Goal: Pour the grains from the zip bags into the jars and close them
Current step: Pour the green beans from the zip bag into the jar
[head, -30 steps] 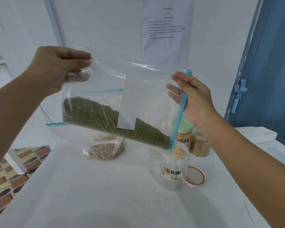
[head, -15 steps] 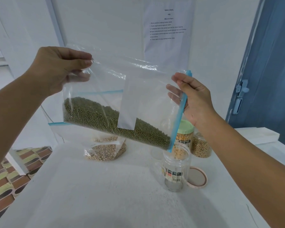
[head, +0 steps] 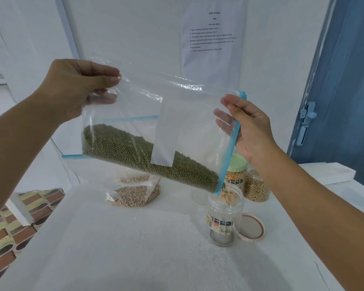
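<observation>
Zip bag (head: pixel 147 122) of green grains (head: pixel 147 158), held in the air above the white bench (head: pixel 135 238) and tilted so that its blue zip edge (head: pixel 229 148) hangs lowest, its bottom corner just over the mouth of the open jar (head: pixel 224 215); the grains lie banked along the lower side and reach the zip corner, and none can be seen falling. The left hand (head: pixel 76 89) pinches the raised closed end of the bag between thumb and fingers; the right hand (head: pixel 248 131) holds the zip edge near its top, fingers partly behind the film. The jar's loose lid (head: pixel 251 228) lies on the bench just beside it; behind stand a green-lidded jar (head: pixel 235 171) of yellow kernels and a jar of tan grains (head: pixel 256 185), and a second bag of pale grains (head: pixel 135 196) rests farther left. Judged risk: the bag mouth is far wider than the jar mouth, so a steeper tilt could send grains over the rim onto the bench; whether the zip is open at the lower corner cannot be told, and the light empty jar could be knocked by the bag. Compared with the frame one second earlier, hands, bag and grains hold almost the same pose; only the view has shifted slightly
</observation>
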